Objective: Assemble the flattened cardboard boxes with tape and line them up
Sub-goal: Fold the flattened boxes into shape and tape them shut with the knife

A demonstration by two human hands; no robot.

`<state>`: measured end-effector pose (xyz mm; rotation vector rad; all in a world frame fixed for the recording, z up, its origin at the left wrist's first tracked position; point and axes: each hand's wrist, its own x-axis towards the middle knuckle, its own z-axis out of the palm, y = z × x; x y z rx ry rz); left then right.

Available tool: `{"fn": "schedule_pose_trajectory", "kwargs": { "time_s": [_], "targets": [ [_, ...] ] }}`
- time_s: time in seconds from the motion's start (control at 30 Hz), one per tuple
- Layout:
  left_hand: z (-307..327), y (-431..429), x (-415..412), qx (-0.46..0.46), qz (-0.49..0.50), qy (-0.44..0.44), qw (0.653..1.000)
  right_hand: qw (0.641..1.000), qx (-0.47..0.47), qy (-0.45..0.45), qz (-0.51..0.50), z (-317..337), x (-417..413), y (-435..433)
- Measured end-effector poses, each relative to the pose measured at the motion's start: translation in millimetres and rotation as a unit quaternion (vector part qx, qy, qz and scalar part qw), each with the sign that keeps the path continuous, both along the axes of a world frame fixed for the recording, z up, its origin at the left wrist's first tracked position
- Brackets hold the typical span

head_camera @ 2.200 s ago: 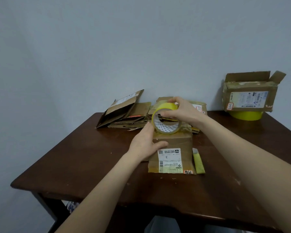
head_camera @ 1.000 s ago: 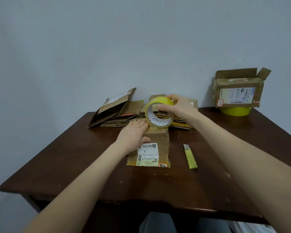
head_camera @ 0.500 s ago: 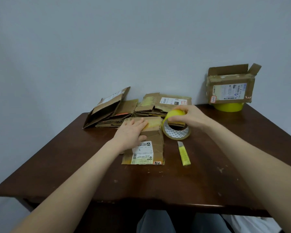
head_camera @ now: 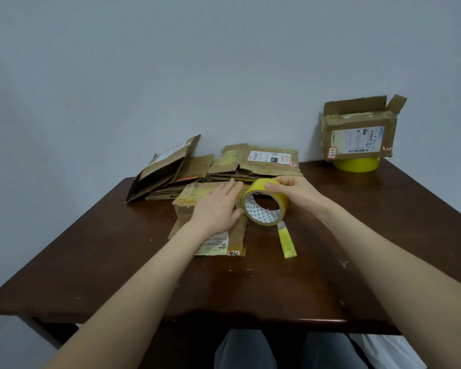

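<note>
Both forearms reach out from the near edge of the counter (head_camera: 117, 262) and meet near its middle. The left hand (head_camera: 218, 209) lies palm down on the box (head_camera: 186, 203), fingers straight and together, pointing away and a little right, pressing on its top and front. The right hand (head_camera: 296, 194) comes in from the right with its fingers curled over the top of the roll (head_camera: 264, 206), gripping it. The roll stands on edge just right of the box, its opening turned toward the camera, its left rim beside the left hand's fingers.

The box carries a white shipping label with a barcode, mostly under the wrist, and a small red-edged sticker with handwriting at its lower corner. The roll's white core has a printed pattern. The top sheet of the right pile (head_camera: 261, 163) and that of the left pile (head_camera: 165, 171) bear white labels, and the open box (head_camera: 357, 134) at the far right has a label with barcodes and a red-edged handwritten sticker. None of this writing is clear enough to read.

There are two yellow rolls, since the open box sits on a second roll (head_camera: 355, 163). There are two standing boxes and two piles of flat cardboard at the back, whose sheets cannot be counted. One yellow strip (head_camera: 286, 241), grey at its far end, lies just in front of the held roll.
</note>
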<state>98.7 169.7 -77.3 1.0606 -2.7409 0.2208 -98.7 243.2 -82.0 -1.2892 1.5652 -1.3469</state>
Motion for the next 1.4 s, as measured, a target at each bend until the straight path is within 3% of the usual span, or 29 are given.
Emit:
{"fn": "schedule_pose_trajectory", "kwargs": {
  "time_s": [0.4,0.8,0.93,1.13,1.4],
  "targets": [
    [-3.4,-9.2,15.6,-0.012,-0.019,-0.004,1.000,0.993,0.068,0.098,-0.011,9.4,-2.8,5.1],
    [1.8,-13.0,12.5,-0.005,-0.011,0.002,1.000,0.989,0.083,0.118,-0.027,9.2,-1.3,-3.5],
    [5.4,-17.6,9.2,0.028,0.019,-0.008,0.999,0.992,0.072,0.090,-0.042,13.1,3.9,-12.9],
    [-2.8,-23.8,6.5,0.010,0.059,0.002,0.998,0.995,0.036,0.081,-0.053,6.1,20.1,-29.6],
    [13.3,-12.4,-1.1,0.017,0.069,-0.031,0.997,0.969,0.073,0.211,-0.105,8.4,16.4,-19.9]
  ]
}}
